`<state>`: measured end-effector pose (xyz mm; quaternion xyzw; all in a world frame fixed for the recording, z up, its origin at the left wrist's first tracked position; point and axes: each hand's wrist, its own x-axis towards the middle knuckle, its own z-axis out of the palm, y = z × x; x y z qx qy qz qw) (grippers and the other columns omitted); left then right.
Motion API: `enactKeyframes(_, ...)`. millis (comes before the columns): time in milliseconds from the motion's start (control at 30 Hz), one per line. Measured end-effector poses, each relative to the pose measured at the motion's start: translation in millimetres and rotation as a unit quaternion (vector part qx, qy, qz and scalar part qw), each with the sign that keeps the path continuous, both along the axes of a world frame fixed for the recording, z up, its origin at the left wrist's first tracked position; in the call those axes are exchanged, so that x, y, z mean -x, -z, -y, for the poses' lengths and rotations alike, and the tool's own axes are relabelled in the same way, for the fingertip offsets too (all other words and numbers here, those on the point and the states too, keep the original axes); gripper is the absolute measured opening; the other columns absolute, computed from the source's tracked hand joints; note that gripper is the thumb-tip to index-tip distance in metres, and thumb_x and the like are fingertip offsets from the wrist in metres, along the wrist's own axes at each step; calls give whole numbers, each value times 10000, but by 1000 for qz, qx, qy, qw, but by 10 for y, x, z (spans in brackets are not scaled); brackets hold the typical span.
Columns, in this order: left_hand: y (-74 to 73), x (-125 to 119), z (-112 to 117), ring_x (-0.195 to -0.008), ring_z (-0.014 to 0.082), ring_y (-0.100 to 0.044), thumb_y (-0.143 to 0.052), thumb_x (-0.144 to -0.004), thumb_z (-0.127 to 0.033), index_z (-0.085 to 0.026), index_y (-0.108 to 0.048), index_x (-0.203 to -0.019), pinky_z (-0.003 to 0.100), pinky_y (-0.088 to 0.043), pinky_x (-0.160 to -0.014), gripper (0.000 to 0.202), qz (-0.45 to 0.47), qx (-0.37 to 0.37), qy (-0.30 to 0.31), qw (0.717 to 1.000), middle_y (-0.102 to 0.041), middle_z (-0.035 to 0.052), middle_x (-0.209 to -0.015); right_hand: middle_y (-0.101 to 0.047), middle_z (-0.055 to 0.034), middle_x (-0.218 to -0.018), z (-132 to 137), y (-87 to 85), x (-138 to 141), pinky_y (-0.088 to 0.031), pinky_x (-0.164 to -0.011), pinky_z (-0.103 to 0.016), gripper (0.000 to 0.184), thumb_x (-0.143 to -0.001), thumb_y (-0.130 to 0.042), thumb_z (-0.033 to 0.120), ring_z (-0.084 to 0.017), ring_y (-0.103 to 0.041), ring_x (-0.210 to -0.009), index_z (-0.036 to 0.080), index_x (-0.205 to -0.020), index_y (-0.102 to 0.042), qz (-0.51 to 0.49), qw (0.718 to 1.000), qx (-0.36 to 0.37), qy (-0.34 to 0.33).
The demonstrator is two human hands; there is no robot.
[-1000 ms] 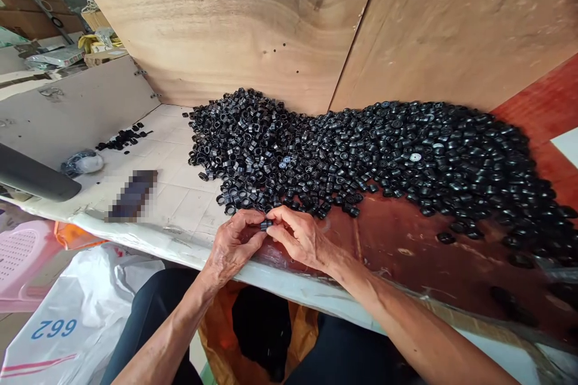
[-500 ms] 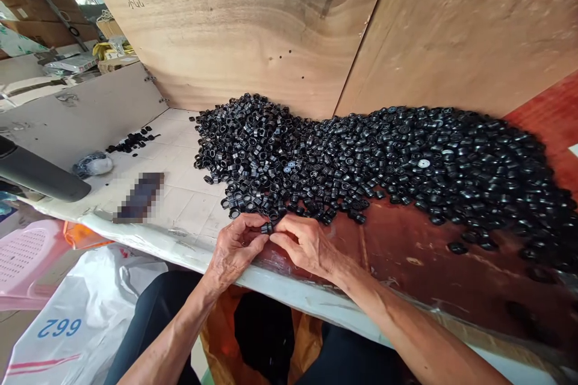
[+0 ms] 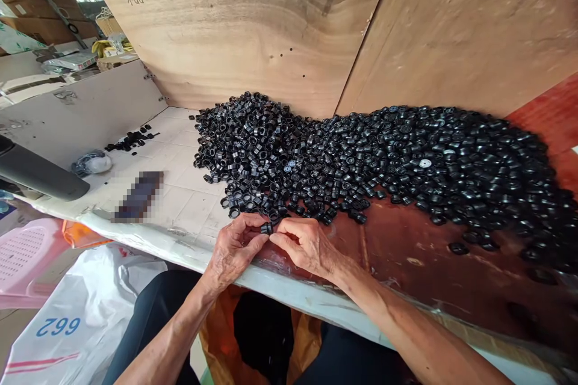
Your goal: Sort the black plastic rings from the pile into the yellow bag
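Near the table's front edge, my left hand (image 3: pixel 238 246) pinches a small black plastic part (image 3: pixel 267 228) between thumb and fingers. From the other side, my right hand (image 3: pixel 303 243) closes its thumb and fingertips on the same part. The hands almost meet there, and the fingers cover much of the part. Just beyond them lies a heap of black plastic rings (image 3: pixel 253 150). It runs rightward into a long heap of rounded black caps (image 3: pixel 451 150). A few pale discs, one a white disc (image 3: pixel 425 163), show among the black pieces.
A wooden board (image 3: pixel 253 36) stands behind the heaps. On the left of the table are a blurred-out dark flat object (image 3: pixel 139 195), a grey cylinder (image 3: pixel 40 168) and a small scatter of black bits (image 3: pixel 130 139). Below the edge are a white sack (image 3: pixel 85 307) and a pink stool (image 3: pixel 29 258).
Both hands stay in the same place with the black part between them. The view has shifted very slightly.
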<state>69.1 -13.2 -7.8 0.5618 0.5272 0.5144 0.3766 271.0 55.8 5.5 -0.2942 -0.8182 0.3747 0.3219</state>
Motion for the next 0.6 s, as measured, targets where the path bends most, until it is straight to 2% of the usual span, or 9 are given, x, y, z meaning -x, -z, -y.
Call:
enactKeyframes(133, 12, 13, 7, -1093, 224, -750, -715, -925, -257, -212, -704, -1094, 334, -631, -941, 175, -28, -17, 8, 999, -756, 93, -1187, -669, -16, -824, 17, 12, 26, -456, -657, -270, 52, -967, -620, 263, -160, -593, -693, 222, -936, -624, -24, 1000, -3, 12)
enactKeyframes(300, -18, 24, 38, -1100, 217, -736, -719, -943, -250, -218, -719, -1123, 341, -607, -972, 183, -94, -49, 24, 994, -750, 83, -1184, -574, 18, -641, 52, -19, 43, -399, -582, -248, 337, -1060, -493, 298, -140, -538, -597, 222, -737, -558, 27, 997, 63, 26)
enactKeyframes(333, -30, 21, 50, -1109, 219, -734, -715, -951, -256, -219, -719, -1128, 344, -602, -982, 182, -90, -44, 28, 995, -749, 83, -1183, -585, 19, -661, 56, -29, 40, -402, -585, -247, 306, -1053, -516, 313, -138, -543, -603, 219, -770, -584, 24, 997, 68, 25)
enactKeyframes(400, -56, 6, 81, -1094, 220, -739, -708, -963, -286, -213, -713, -1135, 340, -603, -970, 187, -49, -15, 32, 998, -748, 90, -1206, -645, 3, -782, 62, -45, 30, -439, -627, -251, 129, -1001, -599, 306, -145, -580, -660, 211, -930, -651, -9, 998, 54, 13)
enactKeyframes(467, -83, -15, 123, -1027, 209, -749, -724, -956, -322, -202, -704, -1133, 324, -611, -920, 215, 3, 23, 27, 999, -742, 101, -1248, -674, -18, -868, 68, -44, 22, -472, -683, -264, 93, -955, -643, 265, -160, -611, -727, 208, -1024, -665, -38, 999, 25, -10)
enactKeyframes(533, -108, -37, 175, -941, 193, -746, -754, -937, -352, -189, -700, -1105, 304, -611, -858, 240, 34, 52, 20, 998, -757, 96, -1187, -659, -10, -808, 74, -24, 22, -463, -673, -267, 63, -970, -620, 249, -159, -601, -708, 211, -938, -659, -36, 999, 12, -22)
enactKeyframes(600, -130, -52, 226, -899, 188, -739, -765, -932, -373, -180, -697, -1088, 292, -603, -825, 258, 48, 68, 16, 996, -769, 75, -1059, -624, 13, -728, 80, 5, 28, -438, -632, -261, 110, -984, -624, 260, -147, -570, -644, 213, -886, -640, -23, 999, 20, -22)
